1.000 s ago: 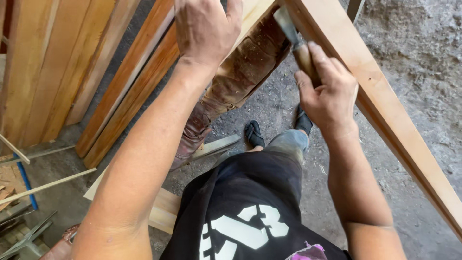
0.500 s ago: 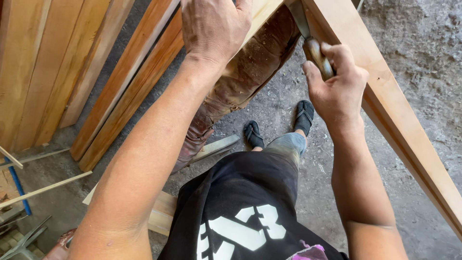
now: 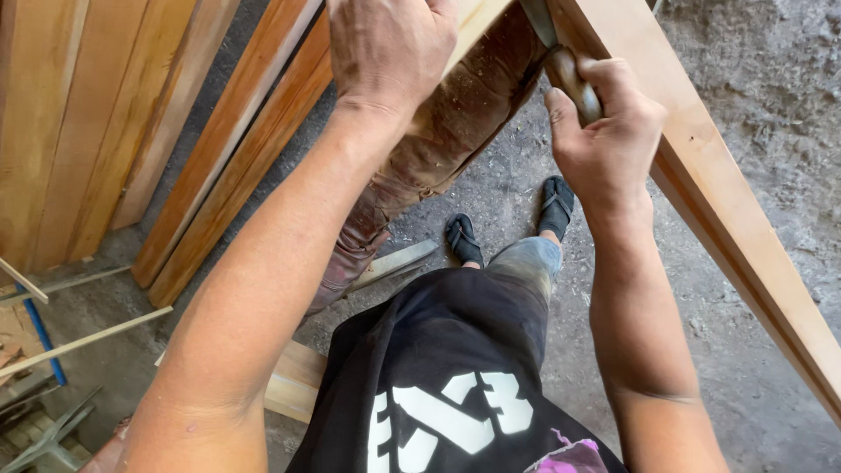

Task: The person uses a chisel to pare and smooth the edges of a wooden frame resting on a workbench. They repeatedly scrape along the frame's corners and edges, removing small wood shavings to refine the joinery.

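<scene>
My left hand [image 3: 390,48] grips the top edge of a pale wooden frame piece [image 3: 473,17] at the upper middle. My right hand [image 3: 604,131] is closed around the wooden handle of a tool [image 3: 574,79] whose metal blade points up toward the frame's corner. A long light wooden beam [image 3: 745,236] slants from the top down to the right edge, just behind my right hand. Below the hands I see my black shirt with white print, grey trousers and black sandals [image 3: 464,241].
Several reddish wooden planks [image 3: 219,149] lean at the left. A rough brown slab [image 3: 438,158] slants under the frame. Thin wood strips [image 3: 79,342] and a blue rod [image 3: 39,328] lie at the lower left. The floor [image 3: 753,96] is grey dirt and concrete.
My right hand with the tool has risen and shifted right along the beam toward the frame's corner. My left hand stays on the frame's top edge.
</scene>
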